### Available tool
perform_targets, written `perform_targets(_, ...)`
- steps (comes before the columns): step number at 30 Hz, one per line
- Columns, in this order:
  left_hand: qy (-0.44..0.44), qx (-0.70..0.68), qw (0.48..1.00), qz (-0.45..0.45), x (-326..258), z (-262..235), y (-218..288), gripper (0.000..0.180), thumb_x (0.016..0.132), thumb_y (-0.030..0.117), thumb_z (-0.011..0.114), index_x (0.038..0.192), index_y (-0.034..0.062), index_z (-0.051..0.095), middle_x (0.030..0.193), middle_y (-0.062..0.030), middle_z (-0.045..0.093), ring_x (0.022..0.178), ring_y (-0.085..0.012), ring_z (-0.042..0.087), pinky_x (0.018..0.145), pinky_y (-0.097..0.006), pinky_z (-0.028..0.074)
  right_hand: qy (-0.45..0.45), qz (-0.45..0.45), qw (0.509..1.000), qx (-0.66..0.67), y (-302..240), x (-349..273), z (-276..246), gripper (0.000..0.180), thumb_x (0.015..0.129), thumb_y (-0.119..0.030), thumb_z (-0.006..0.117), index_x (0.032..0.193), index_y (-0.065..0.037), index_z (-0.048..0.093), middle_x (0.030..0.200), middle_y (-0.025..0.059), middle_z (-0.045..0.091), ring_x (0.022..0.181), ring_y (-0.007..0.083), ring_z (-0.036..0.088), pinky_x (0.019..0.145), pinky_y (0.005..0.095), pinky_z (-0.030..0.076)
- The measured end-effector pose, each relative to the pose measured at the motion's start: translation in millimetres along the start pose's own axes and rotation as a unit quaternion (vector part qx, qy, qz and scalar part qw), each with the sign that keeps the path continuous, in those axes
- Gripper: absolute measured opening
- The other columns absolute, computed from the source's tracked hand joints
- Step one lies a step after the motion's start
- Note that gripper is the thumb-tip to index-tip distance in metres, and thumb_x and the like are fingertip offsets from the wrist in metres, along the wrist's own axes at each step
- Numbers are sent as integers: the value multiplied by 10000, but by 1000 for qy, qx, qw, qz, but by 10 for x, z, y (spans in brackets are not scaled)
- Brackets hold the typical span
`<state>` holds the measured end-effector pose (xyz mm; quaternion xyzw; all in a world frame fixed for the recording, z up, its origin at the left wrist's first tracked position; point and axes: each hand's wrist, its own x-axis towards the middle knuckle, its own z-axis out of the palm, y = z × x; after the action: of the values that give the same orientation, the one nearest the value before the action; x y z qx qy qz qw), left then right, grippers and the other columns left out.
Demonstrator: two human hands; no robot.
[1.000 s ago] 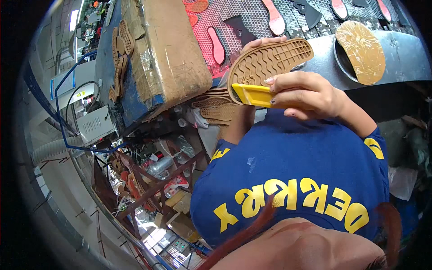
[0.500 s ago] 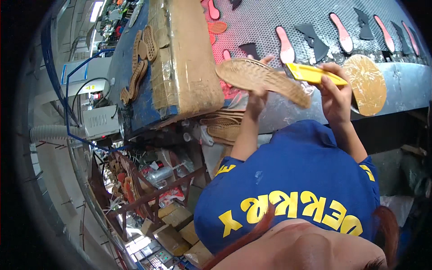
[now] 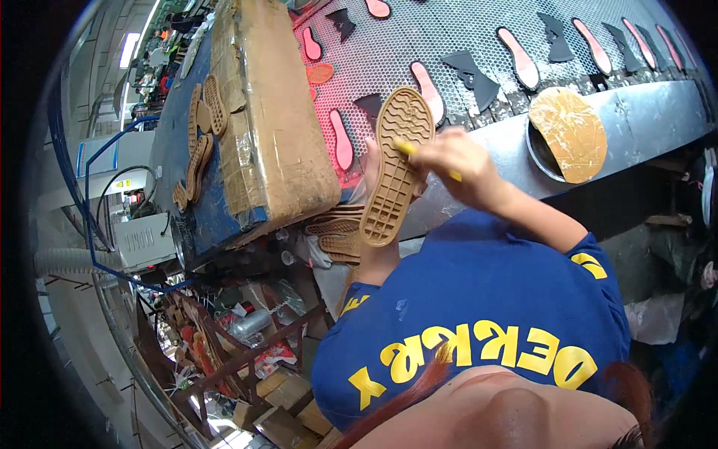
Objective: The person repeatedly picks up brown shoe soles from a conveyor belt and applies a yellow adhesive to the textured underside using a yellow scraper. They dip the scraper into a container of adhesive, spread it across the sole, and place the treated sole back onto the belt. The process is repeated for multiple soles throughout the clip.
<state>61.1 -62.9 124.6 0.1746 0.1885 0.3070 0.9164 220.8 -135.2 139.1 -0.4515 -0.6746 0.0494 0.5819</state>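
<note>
A tan shoe sole [image 3: 389,198] stands nearly upright before me, its wavy and gridded tread facing up toward the view. My left hand [image 3: 371,166] grips it from behind, with fingers at its left edge and the palm hidden. My right hand [image 3: 462,166] is closed around a flat yellow utility knife [image 3: 404,146], whose tip end lies over the middle of the tread. The blade cannot be made out, and whether it touches the sole is unclear.
A mesh conveyor [image 3: 479,45] carries pink insoles [image 3: 517,58] and black cut pieces [image 3: 470,78]. On its metal ledge a tan board [image 3: 570,135] covers a round container. A taped cardboard box [image 3: 288,120] stands left, with soles [image 3: 198,153] beyond it and stacked soles [image 3: 340,238] below.
The sole has swung from slanting sideways to nearly upright, tread toward the view. My right hand has moved left with the yellow utility knife, bringing it over the sole. The view has shifted.
</note>
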Motion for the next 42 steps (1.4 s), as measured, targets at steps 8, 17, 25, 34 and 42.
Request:
perform_targets(8, -96, 9, 992, -78, -37, -185, -171, 827, 917, 712, 283, 1296, -11, 418, 1012, -206, 599, 523, -262, 581, 434, -342, 479, 17, 61, 997, 39, 264, 69, -208, 284, 753, 111, 643, 993, -38, 675, 844, 83, 672, 751, 226, 625, 751, 362, 477)
perform_targets(17, -103, 1, 992, -75, 20, -85, -304, 865, 918, 704, 276, 1389, -17, 348, 1190, -324, 543, 523, -264, 621, 433, -324, 520, 8, 74, 997, 9, 340, -177, -352, 342, 708, 15, 650, 1036, -76, 683, 820, 70, 671, 774, 253, 637, 716, 352, 502)
perform_targets(25, -91, -56, 994, -37, 171, -149, -562, 833, 919, 705, 267, 1335, 2, 428, 1086, -213, 613, 605, -276, 646, 490, -334, 548, 11, 254, 954, 158, 243, -393, -310, 242, 801, 43, 616, 1017, -39, 686, 879, 110, 690, 833, 242, 664, 763, 340, 516)
perform_targets(34, -125, -213, 969, -12, 365, -621, -467, 760, 966, 601, 313, 1445, 11, 296, 1314, -366, 452, 950, -355, 658, 724, -390, 599, -170, 181, 940, 235, -88, -391, 41, 281, 740, 76, 649, 993, -44, 672, 886, 112, 654, 842, 270, 631, 758, 342, 509)
perform_targets(42, 69, -154, 986, 5, 273, -1198, -273, 827, 912, 710, 289, 1334, 12, 427, 942, -188, 660, 604, -319, 663, 499, -389, 590, 51, 383, 887, 254, 516, -269, 397, 157, 941, -45, 585, 1065, 25, 652, 1040, 74, 670, 996, 147, 606, 892, 280, 459)
